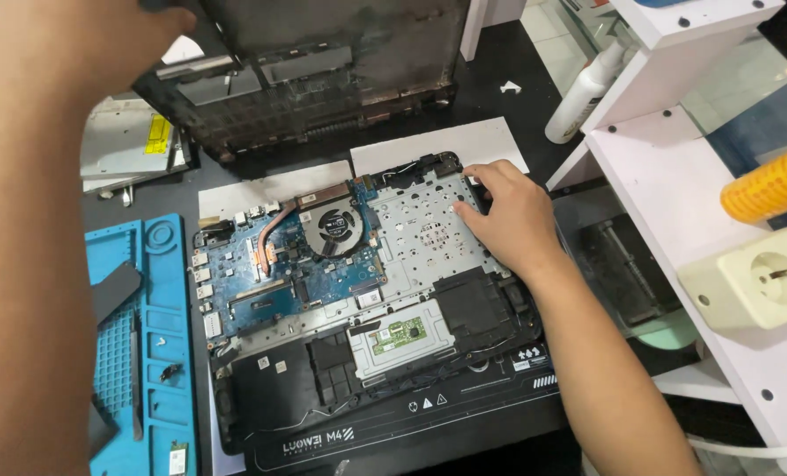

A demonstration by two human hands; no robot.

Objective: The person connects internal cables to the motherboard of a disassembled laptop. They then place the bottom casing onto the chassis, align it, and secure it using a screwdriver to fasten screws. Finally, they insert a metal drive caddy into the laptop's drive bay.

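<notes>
Two hands, right (pixel 508 220) on opened laptop (pixel 367 291) (far edge)

Repair workshop: opened laptop (pixel 367 291), blue mat (pixel 160 353)

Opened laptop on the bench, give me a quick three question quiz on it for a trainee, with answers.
1. True or false: the right hand rests on the opened laptop.
2. What does the left hand grip: A the bottom cover, B the white bottle, C the blue tray?
3. Which round part sits beside the copper pipe?

Key: 1 true, on its perforated metal plate. 2 A, raised at the far end. 3 the cooling fan.
</notes>
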